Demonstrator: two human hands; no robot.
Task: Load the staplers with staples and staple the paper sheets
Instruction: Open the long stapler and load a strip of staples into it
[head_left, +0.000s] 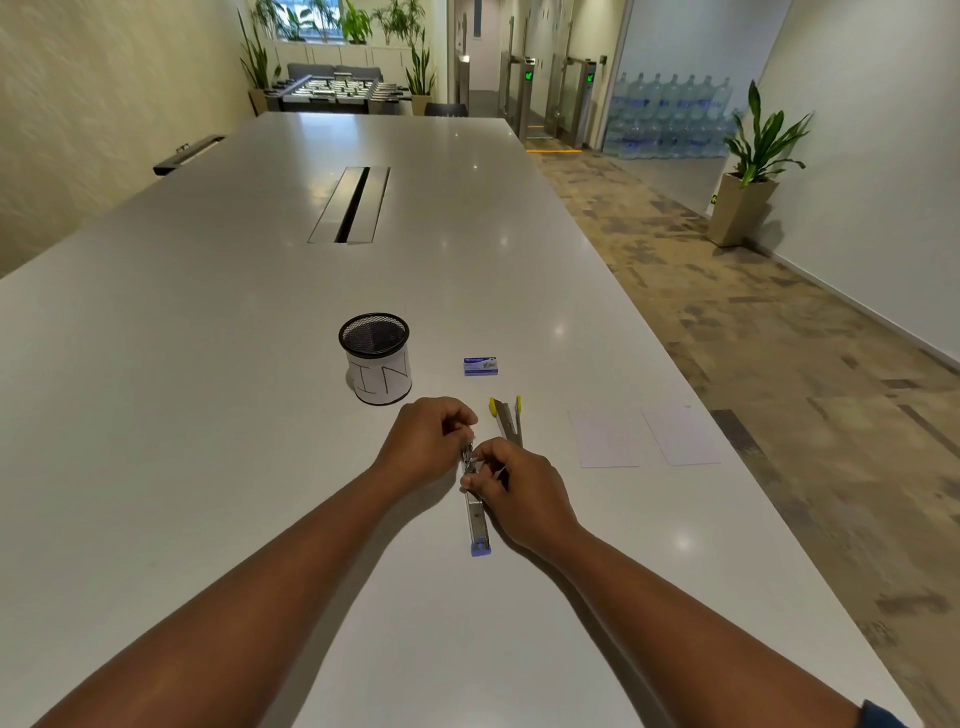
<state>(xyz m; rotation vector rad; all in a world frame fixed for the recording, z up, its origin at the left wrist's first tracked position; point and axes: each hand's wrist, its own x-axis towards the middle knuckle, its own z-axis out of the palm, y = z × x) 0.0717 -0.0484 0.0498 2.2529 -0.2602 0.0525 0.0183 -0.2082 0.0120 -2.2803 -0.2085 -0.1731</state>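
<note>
Left hand (431, 436): fingers pinched on far end of blue stapler (477, 512)
Right hand (519, 491): fingers gripping stapler's middle
Stapler: flat on bench (208, 415)
Yellow stapler (508, 418): open, just beyond
Paper sheets (644, 435): right

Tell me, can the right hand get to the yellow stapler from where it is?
Probably yes. The yellow stapler lies open on the table just beyond the right hand, with nothing between them. But that hand is busy on the blue stapler and would have to let go.
</note>
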